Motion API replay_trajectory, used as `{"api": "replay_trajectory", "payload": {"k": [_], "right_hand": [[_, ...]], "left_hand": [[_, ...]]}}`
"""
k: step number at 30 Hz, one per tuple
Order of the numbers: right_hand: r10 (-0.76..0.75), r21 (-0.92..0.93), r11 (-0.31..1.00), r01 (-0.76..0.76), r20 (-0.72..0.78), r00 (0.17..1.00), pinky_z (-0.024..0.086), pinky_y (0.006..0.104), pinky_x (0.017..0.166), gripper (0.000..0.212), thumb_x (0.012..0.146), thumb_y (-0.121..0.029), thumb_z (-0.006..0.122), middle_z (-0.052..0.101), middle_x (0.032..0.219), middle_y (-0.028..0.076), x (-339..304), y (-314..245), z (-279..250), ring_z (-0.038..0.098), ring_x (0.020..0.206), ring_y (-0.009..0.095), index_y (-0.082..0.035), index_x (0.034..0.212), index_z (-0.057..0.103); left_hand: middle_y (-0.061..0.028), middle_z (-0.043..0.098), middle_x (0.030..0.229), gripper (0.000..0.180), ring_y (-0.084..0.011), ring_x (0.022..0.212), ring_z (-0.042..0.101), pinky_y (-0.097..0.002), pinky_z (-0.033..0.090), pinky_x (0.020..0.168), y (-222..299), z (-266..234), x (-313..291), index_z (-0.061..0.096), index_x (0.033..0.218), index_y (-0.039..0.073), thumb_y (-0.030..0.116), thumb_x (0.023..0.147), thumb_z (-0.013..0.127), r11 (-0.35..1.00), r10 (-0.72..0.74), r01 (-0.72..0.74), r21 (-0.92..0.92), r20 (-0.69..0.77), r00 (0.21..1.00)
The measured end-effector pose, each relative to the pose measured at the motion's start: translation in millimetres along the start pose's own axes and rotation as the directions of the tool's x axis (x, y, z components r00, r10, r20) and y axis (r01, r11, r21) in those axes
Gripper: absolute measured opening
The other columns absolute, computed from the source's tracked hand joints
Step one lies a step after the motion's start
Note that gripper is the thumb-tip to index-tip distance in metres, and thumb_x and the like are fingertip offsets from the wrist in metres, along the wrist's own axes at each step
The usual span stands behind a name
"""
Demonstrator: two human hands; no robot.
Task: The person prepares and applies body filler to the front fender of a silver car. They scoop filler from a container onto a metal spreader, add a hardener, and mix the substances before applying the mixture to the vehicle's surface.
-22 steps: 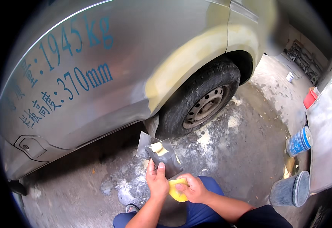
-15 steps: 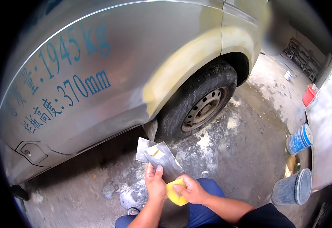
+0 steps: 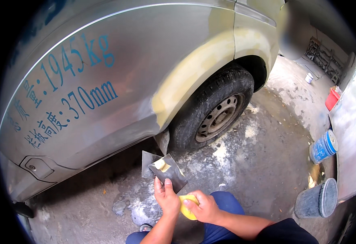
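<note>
My left hand [image 3: 167,200] is closed on two thin metal putty spreaders, its thumb lying on top. The front spreader [image 3: 177,177] carries a lump of pale yellow putty [image 3: 161,165] near its far end, with more along one edge. Part of the rear spreader [image 3: 147,164] sticks out at an angle behind it. My right hand [image 3: 206,207] grips a rounded yellow pad [image 3: 188,212], thumb pressed against its face. The two hands are close together, the pad beside my left wrist. Beyond them is a grey van [image 3: 104,101] with pale yellow filler [image 3: 186,71] around its wheel arch.
The van's wheel [image 3: 216,110] stands just ahead, a mud flap [image 3: 161,141] behind it. White dust marks the concrete floor [image 3: 263,162]. At right are a grey bucket [image 3: 308,201], a blue bucket [image 3: 321,149] and a red container [image 3: 331,99], beside a pale panel [image 3: 353,134].
The spreaders have tilted and shifted slightly left and down. The yellow pad has turned and looks narrower. Both hands keep their hold.
</note>
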State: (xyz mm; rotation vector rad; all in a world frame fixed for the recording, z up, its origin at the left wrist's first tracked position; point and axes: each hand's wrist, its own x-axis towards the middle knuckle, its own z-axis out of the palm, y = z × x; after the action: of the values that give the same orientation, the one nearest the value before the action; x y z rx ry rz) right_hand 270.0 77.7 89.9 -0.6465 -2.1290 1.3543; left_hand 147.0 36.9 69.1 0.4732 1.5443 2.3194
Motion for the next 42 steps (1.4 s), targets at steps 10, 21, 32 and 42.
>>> {"api": "replay_trajectory", "payload": {"k": [10,21,32,42], "right_hand": [[0.268,0.299,0.885,-0.356,0.297,0.916,0.049,0.0247,0.067,0.026,0.093,-0.022,0.062,0.064,0.088,0.003,-7.3,39.0,10.2,0.06,0.077,0.008,-0.002,0.106,0.052],[0.222,0.005,0.974,-0.227,0.175,0.959,0.052,0.034,0.063,0.036,0.085,-0.031,0.07,0.067,0.082,0.014,-15.9,30.3,-0.1,0.068,0.073,0.023,-0.003,0.101,0.053],[0.387,0.642,0.676,-0.362,0.109,0.916,0.052,0.0264,0.068,0.035,0.084,-0.016,0.072,0.062,0.091,0.006,-4.5,4.7,-20.6,0.061,0.08,0.01,-0.002,0.105,0.048],[0.595,0.777,0.359,-0.517,0.237,0.768,0.051,0.0378,0.09,0.03,0.091,-0.001,0.055,0.058,0.118,0.014,-48.4,-61.4,-108.7,0.059,0.107,0.024,0.002,0.121,0.051]], "left_hand": [[-0.0084,0.055,0.124,0.044,-0.0183,0.115,0.052,-0.0344,0.036,0.104,20.0,-1.4,8.8,0.044,0.131,0.0,0.001,0.088,0.052,0.889,-0.225,0.245,-0.386,0.098,0.969],[-0.0083,0.055,0.123,0.038,-0.0159,0.11,0.052,-0.0314,0.039,0.099,13.3,-5.9,4.4,0.044,0.13,-0.002,0.003,0.093,0.05,0.987,-0.112,0.109,-0.12,-0.017,0.994],[-0.0087,0.056,0.12,0.033,-0.0144,0.108,0.052,-0.0279,0.038,0.097,-5.2,-11.2,2.2,0.047,0.127,-0.003,0.002,0.095,0.047,0.995,-0.053,0.049,0.084,0.052,0.997],[-0.0071,0.058,0.121,0.037,-0.0157,0.111,0.053,-0.0294,0.037,0.099,91.1,0.4,-42.9,0.048,0.128,-0.002,0.0,0.091,0.052,0.909,-0.415,0.416,-0.002,0.052,0.908]]}}
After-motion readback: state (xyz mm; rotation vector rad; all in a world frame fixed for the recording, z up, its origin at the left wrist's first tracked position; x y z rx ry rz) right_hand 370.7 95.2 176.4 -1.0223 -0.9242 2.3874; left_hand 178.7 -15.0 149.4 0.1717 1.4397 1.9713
